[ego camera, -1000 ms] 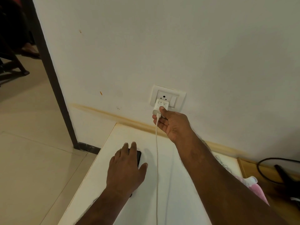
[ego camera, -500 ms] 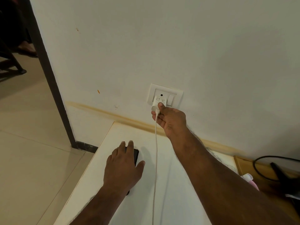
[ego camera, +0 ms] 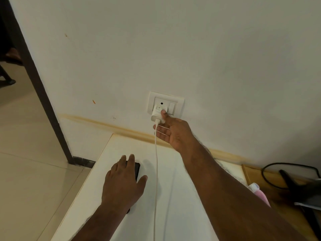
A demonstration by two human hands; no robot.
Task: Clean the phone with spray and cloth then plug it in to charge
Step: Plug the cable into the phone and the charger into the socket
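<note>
A white charger plug (ego camera: 157,113) sits in the wall socket (ego camera: 165,103). My right hand (ego camera: 172,131) is at it, thumb pressing on the plug's front, the other fingers spread below. A white cable (ego camera: 156,171) hangs from the plug down across the white table (ego camera: 182,197). My left hand (ego camera: 124,183) lies flat on the black phone (ego camera: 137,168), which rests on the table; only the phone's far right corner and a bit of its near end show.
A pink-and-white object (ego camera: 259,193) lies at the table's right edge. Beyond it are a wooden surface with a black cable (ego camera: 284,166) and a dark object (ego camera: 305,193). A dark door frame (ego camera: 37,87) and tiled floor are on the left.
My right hand has pushed the plug up into the socket and its fingers have spread out below. My left hand has stayed on the phone.
</note>
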